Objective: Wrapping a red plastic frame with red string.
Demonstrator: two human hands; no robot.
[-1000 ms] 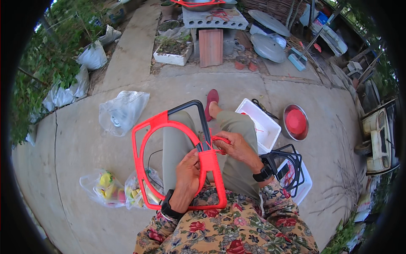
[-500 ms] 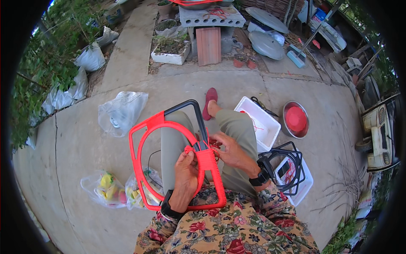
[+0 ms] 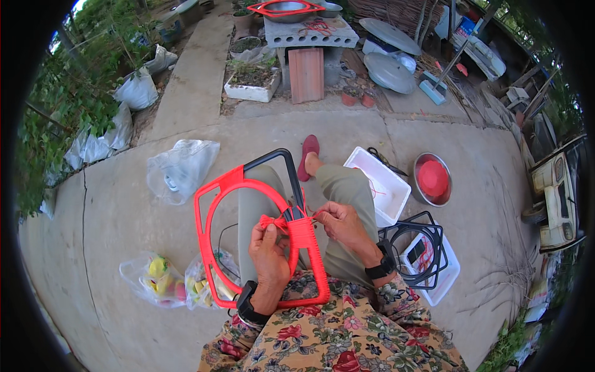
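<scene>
Watching from far off through the head view, I see a square, flat frame with a round ring inside it, wound mostly in bright red cord (image 3: 303, 233), lying tilted over the grey-green trousers (image 3: 339, 186) of the wearer's lap, its lower edge against the flowered shirt (image 3: 322, 338). Its far right corner shows bare black bar. I find the left hand (image 3: 268, 254) inside the frame's outline, thumb and fingers closed on a small bundle of red cord (image 3: 273, 222) beside the wrapped junction of ring and side bar; whether its lower fingers also grip the frame, I cannot tell. The right hand (image 3: 345, 225) is just outside that bar, thumb and forefinger pinching what looks like a thin red strand (image 3: 313, 214) at the junction. Each wrist wears a dark band. To the right I have a bare black frame (image 3: 441, 239) of similar shape, partly over a white rectangular tray (image 3: 445, 282); beyond it stand a white foam box (image 3: 389, 201) and a round steel bowl (image 3: 442, 200) containing a red rounded object (image 3: 432, 178). On my left, a translucent plastic bag (image 3: 186, 167) lies on the concrete.
</scene>
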